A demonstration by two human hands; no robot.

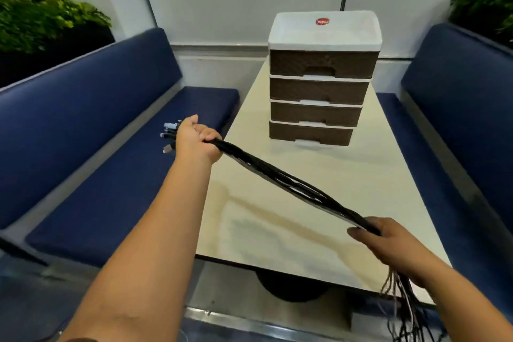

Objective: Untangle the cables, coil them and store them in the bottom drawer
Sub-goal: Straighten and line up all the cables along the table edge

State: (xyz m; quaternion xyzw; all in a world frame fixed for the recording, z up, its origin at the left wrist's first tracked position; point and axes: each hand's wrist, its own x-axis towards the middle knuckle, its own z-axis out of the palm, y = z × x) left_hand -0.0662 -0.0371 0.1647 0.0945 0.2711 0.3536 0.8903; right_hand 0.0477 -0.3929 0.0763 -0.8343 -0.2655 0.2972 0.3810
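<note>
Green plants (41,22) stand at the far left, behind the backrest of a dark blue bench (91,130). The seat cushion of this bench runs along the left side of the table.

Over the gap between this bench and the table, the left hand (195,141) is raised with the arm stretched forward. Its fingers are curled tightly round a bundle of black cables (291,189), close to one end. The metal plugs (169,133) of the cables stick out to the left of the fist, above the blue seat.

From the left hand the cables run as one nearly straight bundle down and to the right, in the air above the cream table (277,230). The strands lie close together and open a little in the middle part.

At the back of the table stands a small drawer unit (319,78) with a white top and four brown drawers. A red label is on the white top. All four drawers look pushed in, and the bottom drawer (309,133) is at the level of the table surface.

The right hand (388,241) is near the front right corner of the table. It grips the same bundle, with the thumb over the strands. Below this hand the loose ends hang down past the table edge, spread and blurred.

Another dark blue bench (458,108) is on the right, with more plants (483,0) behind it.
</note>
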